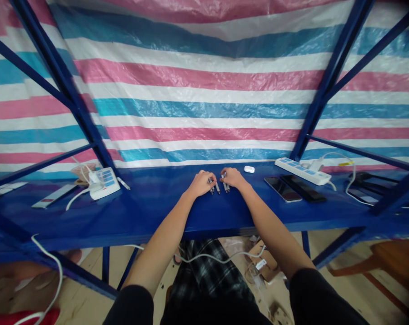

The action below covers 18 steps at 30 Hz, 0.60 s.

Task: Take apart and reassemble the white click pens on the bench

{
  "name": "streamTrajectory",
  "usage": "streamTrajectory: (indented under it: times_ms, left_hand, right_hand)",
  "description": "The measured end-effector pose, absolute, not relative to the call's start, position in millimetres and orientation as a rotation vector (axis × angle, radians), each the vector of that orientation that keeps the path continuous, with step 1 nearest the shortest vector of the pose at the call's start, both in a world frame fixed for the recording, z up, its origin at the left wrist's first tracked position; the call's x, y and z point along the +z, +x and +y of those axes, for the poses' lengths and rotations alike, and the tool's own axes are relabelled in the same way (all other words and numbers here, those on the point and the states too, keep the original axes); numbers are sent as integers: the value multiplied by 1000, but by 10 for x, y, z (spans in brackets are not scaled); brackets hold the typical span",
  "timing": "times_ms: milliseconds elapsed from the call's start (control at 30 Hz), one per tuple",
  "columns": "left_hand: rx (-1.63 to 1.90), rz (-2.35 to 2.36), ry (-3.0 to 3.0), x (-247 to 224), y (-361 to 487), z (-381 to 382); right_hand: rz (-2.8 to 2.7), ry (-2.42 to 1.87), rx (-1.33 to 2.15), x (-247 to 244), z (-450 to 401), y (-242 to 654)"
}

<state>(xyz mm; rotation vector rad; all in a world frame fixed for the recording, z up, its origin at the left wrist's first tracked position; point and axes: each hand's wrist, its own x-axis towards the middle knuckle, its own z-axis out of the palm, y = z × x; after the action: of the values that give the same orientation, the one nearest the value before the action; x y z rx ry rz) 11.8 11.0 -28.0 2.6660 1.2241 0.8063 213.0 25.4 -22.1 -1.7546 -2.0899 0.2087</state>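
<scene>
A pink, white and blue striped tarp (pixel 204 90) fills the view ahead, behind a blue metal rack (pixel 312 108). The blue surface (pixel 204 216) of that rack crosses in front of me, and I use the small white case (pixel 249 169) on it as my landmark.

Right of the case lies a white power strip (pixel 302 171), with two dark phones (pixel 283 189) (pixel 303 188) just in front of it. Farther right, more dark devices (pixel 367 185) sit behind a rack brace, too shadowed to make out. Well left of the case stands a second white power strip (pixel 104 183), crowded by a tangle of cable and a pale packet I can't identify (pixel 82 174), with a white pen (pixel 123 183) just beside it.

My left hand (pixel 200 183) and right hand (pixel 233 177) rest palm down on the surface, just left of the case and close together. Between them stand small pen-like pieces (pixel 218 186), silver and dark, in two little clusters. My fingertips (pixel 211 179) touch them, but my fingers hide their upper parts. The hands look narrow and curled, though I cannot tell whether either one actually grips a piece.
</scene>
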Motion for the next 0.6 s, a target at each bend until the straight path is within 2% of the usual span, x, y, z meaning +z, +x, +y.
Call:
streamTrajectory:
  times_ms: [367, 600]
  left_hand:
    - [832, 1191, 2610, -323, 113, 143]
    - [907, 1187, 2605, -312, 114, 150]
  right_hand:
    - [-2108, -1679, 386, -82, 174, 2327]
    - [-2156, -1600, 210, -59, 106, 2142]
